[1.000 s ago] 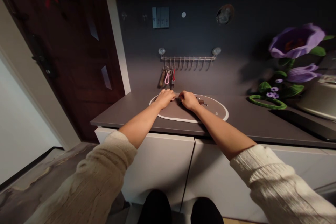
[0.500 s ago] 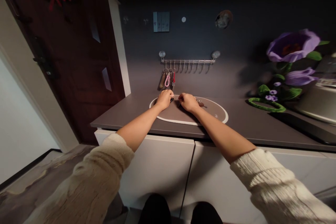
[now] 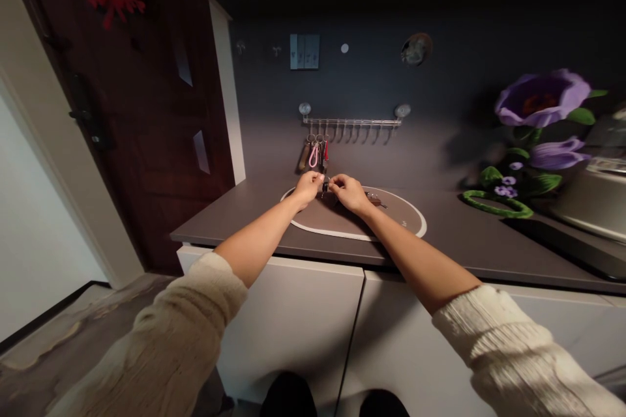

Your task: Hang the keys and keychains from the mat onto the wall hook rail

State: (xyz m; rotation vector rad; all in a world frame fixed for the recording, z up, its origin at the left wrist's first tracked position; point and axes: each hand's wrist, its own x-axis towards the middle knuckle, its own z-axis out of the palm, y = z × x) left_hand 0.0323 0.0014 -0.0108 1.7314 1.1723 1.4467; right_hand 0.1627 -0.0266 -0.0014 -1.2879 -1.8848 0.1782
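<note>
Over the oval mat point(image 3: 342, 225) with its white border, my left hand point(image 3: 308, 187) and my right hand point(image 3: 348, 191) face each other a short way apart. Between their fingertips hangs a small bunch of keys point(image 3: 325, 187) with a black part and a thin ring. My left thumb and finger pinch it from one side. On the other side my right fingers are pinched at the ring. Just beyond my right hand, more keys with a brown fob point(image 3: 375, 201) lie on the mat, partly hidden by that hand.
On the dark wall, a clear rail point(image 3: 352, 122) with a row of hooks carries several key rings at its left end, among them a pink loop point(image 3: 313, 156). Purple flowers point(image 3: 542, 101) stand at the counter's right. A dark red door point(image 3: 161, 117) is at the left.
My hands have come up slightly from the mat and closer together. The keys, first hidden under my fingers, now show between my fingertips. The view has tilted up a little.
</note>
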